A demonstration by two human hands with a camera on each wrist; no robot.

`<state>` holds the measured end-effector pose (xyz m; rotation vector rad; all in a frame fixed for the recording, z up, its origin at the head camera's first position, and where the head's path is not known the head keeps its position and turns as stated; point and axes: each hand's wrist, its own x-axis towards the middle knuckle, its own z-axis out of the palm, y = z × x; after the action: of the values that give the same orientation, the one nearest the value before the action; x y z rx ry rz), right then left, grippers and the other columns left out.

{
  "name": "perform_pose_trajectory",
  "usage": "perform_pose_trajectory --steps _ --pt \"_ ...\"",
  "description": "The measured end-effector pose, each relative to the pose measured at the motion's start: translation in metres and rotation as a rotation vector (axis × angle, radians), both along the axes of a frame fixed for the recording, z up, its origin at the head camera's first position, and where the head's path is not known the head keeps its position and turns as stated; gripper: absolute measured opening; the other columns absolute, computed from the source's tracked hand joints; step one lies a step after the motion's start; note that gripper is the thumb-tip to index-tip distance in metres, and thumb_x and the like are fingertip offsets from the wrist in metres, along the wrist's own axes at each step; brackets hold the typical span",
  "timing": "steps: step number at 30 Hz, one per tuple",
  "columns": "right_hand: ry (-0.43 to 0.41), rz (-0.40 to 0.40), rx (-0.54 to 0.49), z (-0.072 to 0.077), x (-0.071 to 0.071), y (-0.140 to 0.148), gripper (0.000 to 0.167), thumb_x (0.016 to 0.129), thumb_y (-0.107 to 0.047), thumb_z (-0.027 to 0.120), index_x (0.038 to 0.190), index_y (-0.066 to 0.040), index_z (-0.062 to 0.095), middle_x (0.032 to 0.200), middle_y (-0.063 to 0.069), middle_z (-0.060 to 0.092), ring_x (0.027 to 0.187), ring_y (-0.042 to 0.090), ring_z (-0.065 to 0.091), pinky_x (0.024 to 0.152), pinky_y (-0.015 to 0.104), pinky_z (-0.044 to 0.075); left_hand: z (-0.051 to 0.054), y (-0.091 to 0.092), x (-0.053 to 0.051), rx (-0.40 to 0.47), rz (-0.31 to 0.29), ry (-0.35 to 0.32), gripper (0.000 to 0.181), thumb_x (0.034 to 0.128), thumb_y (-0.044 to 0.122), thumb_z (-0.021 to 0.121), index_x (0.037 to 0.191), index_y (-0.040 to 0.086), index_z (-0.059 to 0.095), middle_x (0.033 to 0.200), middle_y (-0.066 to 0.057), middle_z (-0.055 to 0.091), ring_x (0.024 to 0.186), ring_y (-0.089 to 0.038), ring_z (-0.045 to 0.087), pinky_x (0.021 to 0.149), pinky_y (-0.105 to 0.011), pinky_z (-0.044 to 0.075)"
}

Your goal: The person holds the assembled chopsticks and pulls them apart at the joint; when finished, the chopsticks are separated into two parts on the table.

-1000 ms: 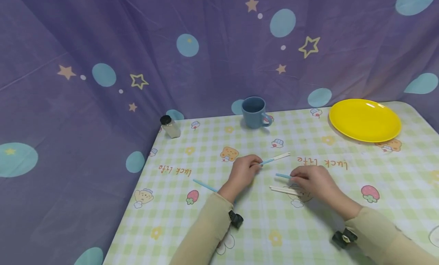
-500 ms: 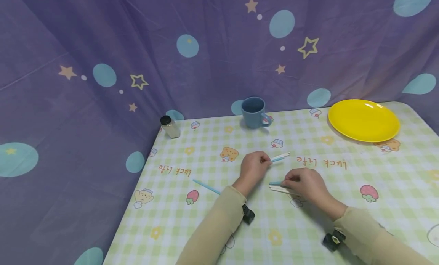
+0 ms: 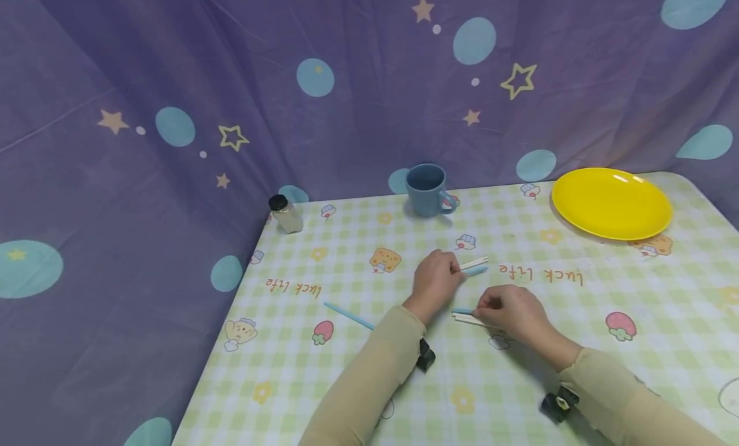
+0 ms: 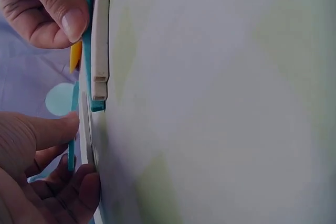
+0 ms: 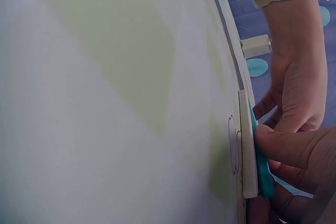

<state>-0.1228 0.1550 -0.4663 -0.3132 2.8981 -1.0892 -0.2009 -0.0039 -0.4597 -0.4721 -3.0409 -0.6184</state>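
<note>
My left hand [image 3: 434, 282] pinches a blue stick [image 3: 476, 271] at mid-table, close alongside white sticks [image 3: 475, 262]. In the left wrist view that blue stick [image 4: 71, 158] sits between thumb and fingers. Nearer me, my right hand [image 3: 514, 311] pinches another blue stick [image 3: 462, 311]. It lies beside white sticks [image 3: 470, 319], whose square ends look hollow in the left wrist view. The right wrist view has the thumb against the blue stick [image 5: 263, 174], next to a white stick [image 5: 248, 150]. A third blue stick [image 3: 348, 315] lies partly hidden by my left forearm.
A blue mug [image 3: 427, 190] stands at the table's back edge. Back left is a small jar [image 3: 287, 216] with a black lid; back right, a yellow plate [image 3: 612, 204]. The checked tablecloth [image 3: 323, 394] meets a purple curtain [image 3: 358, 131] behind.
My left hand has moved right and slightly away, bringing its blue stick alongside the white ones. My right hand has come left and toward me, laying its blue stick against the nearer white sticks.
</note>
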Motion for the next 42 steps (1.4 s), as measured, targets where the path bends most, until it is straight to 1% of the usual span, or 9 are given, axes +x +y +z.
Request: perform_pose_trajectory --steps 7,13,16,20,23,27,32,37,42 --pt "-0.008 0.014 0.005 -0.001 -0.001 0.001 0.018 0.082 -0.021 0.079 0.069 -0.02 0.066 0.065 -0.012 0.06 0.061 0.008 0.051 0.063 0.031 0.042 0.002 0.007 -0.004 -0.083 -0.006 0.014 0.029 0.0834 0.034 0.078 0.071 0.019 0.055 0.075 0.007 0.047 0.071 -0.009 0.048 0.063 -0.024 0.04" --pt "-0.032 0.027 0.002 0.001 -0.001 0.001 0.018 0.082 -0.02 0.079 0.07 -0.019 0.066 0.065 -0.011 0.061 0.062 0.008 0.05 0.064 0.032 0.042 0.003 0.011 -0.006 -0.096 0.018 -0.013 0.031 0.0831 0.037 0.078 0.071 0.018 0.056 0.076 0.006 0.047 0.071 -0.01 0.046 0.064 -0.024 0.039" --pt "-0.039 0.037 0.004 0.002 -0.001 0.001 0.017 0.082 -0.02 0.079 0.071 -0.019 0.066 0.066 -0.012 0.061 0.062 0.008 0.051 0.065 0.033 0.042 0.004 0.013 -0.007 -0.102 0.032 -0.034 0.031 0.083 0.038 0.078 0.074 0.017 0.056 0.077 0.006 0.047 0.071 -0.01 0.046 0.064 -0.024 0.039" --pt "-0.051 0.062 0.0 0.004 -0.001 0.002 0.017 0.08 -0.024 0.081 0.072 -0.019 0.066 0.067 -0.012 0.061 0.063 0.008 0.052 0.066 0.033 0.043 0.003 0.014 -0.009 -0.104 0.054 -0.044 0.031 0.0826 0.04 0.078 0.084 0.016 0.059 0.08 0.004 0.048 0.072 -0.012 0.048 0.066 -0.025 0.041" --pt "-0.064 0.081 0.001 0.004 -0.002 0.003 0.018 0.078 -0.025 0.083 0.074 -0.019 0.067 0.068 -0.012 0.06 0.064 0.008 0.051 0.066 0.033 0.043 0.002 0.012 -0.011 -0.108 0.054 -0.035 0.03 0.0825 0.04 0.078 0.086 0.017 0.06 0.081 0.004 0.049 0.073 -0.012 0.049 0.067 -0.026 0.042" --pt "-0.068 0.093 0.01 0.003 -0.003 0.003 0.018 0.077 -0.024 0.083 0.075 -0.018 0.066 0.068 -0.011 0.058 0.064 0.008 0.05 0.065 0.032 0.042 -0.001 0.011 -0.013 -0.12 0.042 -0.023 0.028 0.0829 0.039 0.078 0.08 0.019 0.058 0.078 0.006 0.048 0.072 -0.011 0.047 0.063 -0.026 0.038" --pt "-0.064 0.099 0.017 0.003 -0.003 0.003 0.018 0.077 -0.023 0.083 0.074 -0.019 0.066 0.068 -0.011 0.058 0.063 0.008 0.05 0.065 0.032 0.041 -0.001 0.01 -0.013 -0.126 0.034 -0.027 0.028 0.0835 0.04 0.077 0.08 0.02 0.057 0.078 0.006 0.048 0.072 -0.011 0.046 0.062 -0.026 0.037" --pt "-0.07 0.101 0.013 0.004 -0.003 0.003 0.017 0.077 -0.024 0.083 0.076 -0.018 0.067 0.068 -0.01 0.057 0.064 0.009 0.049 0.065 0.032 0.041 0.003 0.005 -0.013 -0.1 0.039 -0.049 0.028 0.0826 0.041 0.077 0.082 0.019 0.06 0.079 0.005 0.048 0.072 -0.011 0.047 0.064 -0.027 0.039" --pt "-0.09 0.097 -0.005 0.005 -0.003 0.004 0.017 0.079 -0.025 0.082 0.079 -0.017 0.067 0.068 -0.009 0.056 0.064 0.01 0.049 0.066 0.032 0.04 0.012 -0.011 -0.012 -0.051 0.067 -0.072 0.028 0.0816 0.04 0.078 0.085 0.016 0.064 0.081 0.004 0.051 0.073 -0.013 0.051 0.066 -0.028 0.042"
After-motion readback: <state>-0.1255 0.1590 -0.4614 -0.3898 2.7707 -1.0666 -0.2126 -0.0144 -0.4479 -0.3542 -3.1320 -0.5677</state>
